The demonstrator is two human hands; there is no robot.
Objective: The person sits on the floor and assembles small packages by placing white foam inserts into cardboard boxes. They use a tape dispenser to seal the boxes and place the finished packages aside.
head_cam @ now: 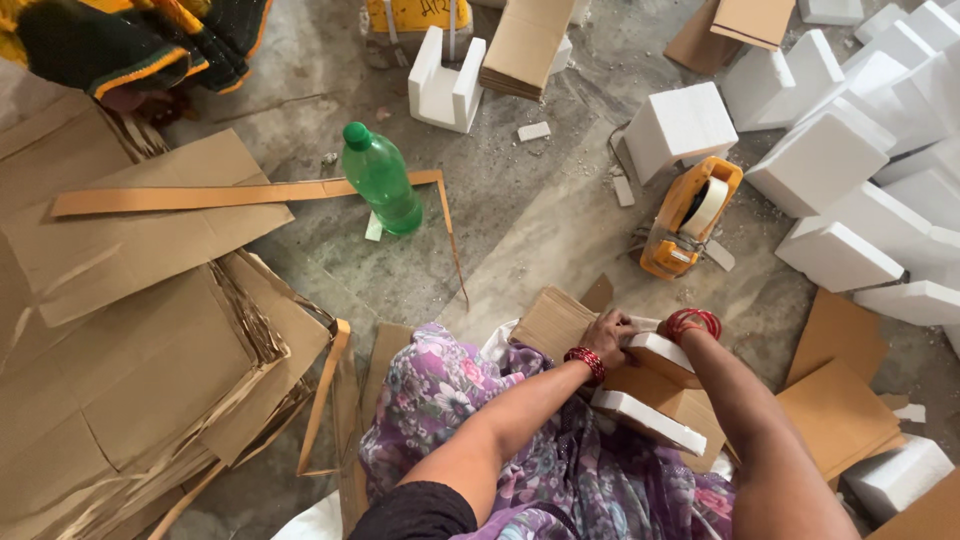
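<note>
My left hand (608,330) grips the top edge of a brown cardboard piece (672,400) held over my lap, with white foam end blocks on it: one foam block (660,350) at the top and another foam block (648,420) lower down. My right hand (672,328) is mostly hidden behind the upper foam block and my wrist bangles, pressing on that same bundle. Both wrists wear red bangles. Flat cardboard sheets (553,320) lie just under the bundle.
An orange tape dispenser (690,215) sits on the concrete floor ahead. A green plastic bottle (383,180) stands to the left. White foam blocks (840,160) pile up at the right. Torn cardboard sheets (130,330) cover the left side. More cardboard pieces (840,410) lie at the right.
</note>
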